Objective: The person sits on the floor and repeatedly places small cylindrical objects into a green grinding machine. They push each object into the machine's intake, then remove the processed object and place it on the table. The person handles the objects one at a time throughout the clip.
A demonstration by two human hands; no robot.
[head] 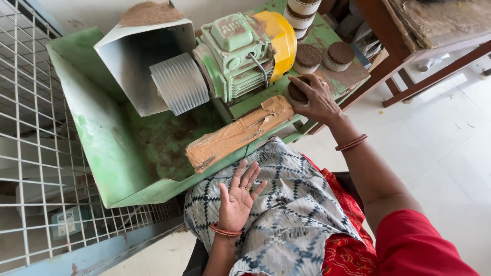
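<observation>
Right hand [316,99] on brown-filled cup [296,92]

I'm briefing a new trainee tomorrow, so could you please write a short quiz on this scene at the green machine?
1. True or false: the right hand rests on a brown-filled round cup.
2. Where is the left hand? A) on the yellow motor cover B) palm up on the patterned cloth in the lap C) gripping the wire mesh
3. Fill in: the padded front edge of the machine is wrapped in brown ____.

Key: 1 true; 2 B; 3 tape.
</observation>
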